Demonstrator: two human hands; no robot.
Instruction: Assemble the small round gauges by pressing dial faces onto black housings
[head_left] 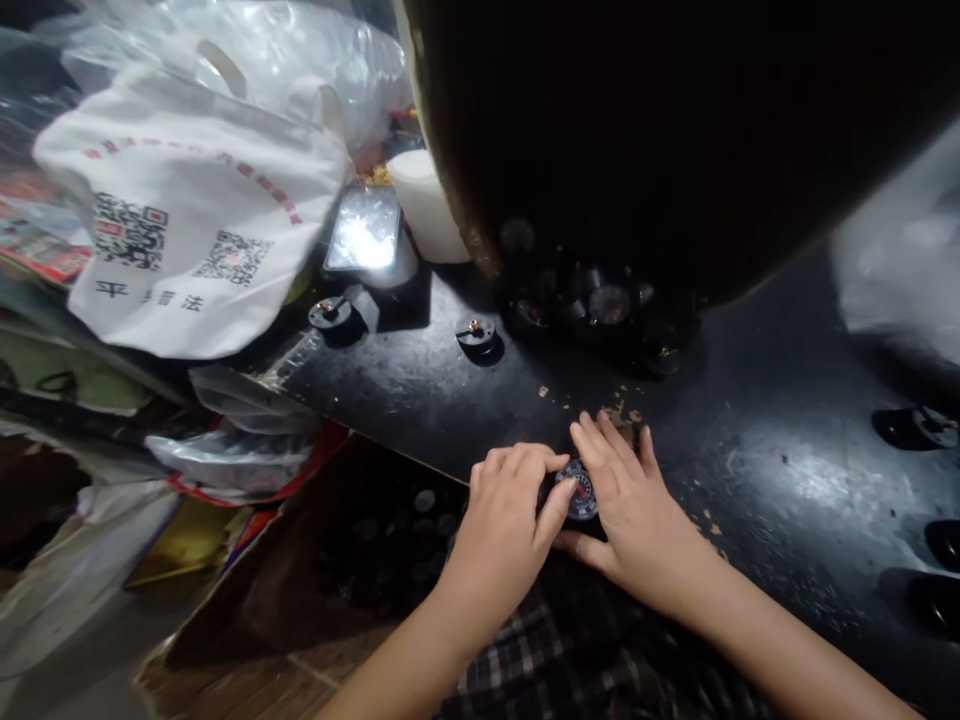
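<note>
Near the front edge of the black tabletop is a small round black gauge with a pale scale and a red mark on its face. My left hand grips it from the left, thumb on the face and index finger curled at the rim. On its other side is my right hand, fingers stretched forward and apart, thumb below the gauge, the palm side close against it. One round black part with a brass-coloured stem stands farther back, and a similar part lies to its left.
A big dark shape overhangs a pile of round parts. A white roll, a bright-screened device and a printed cloth bag stand back left. Below the edge, a box holds dark round pieces. More black parts lie right.
</note>
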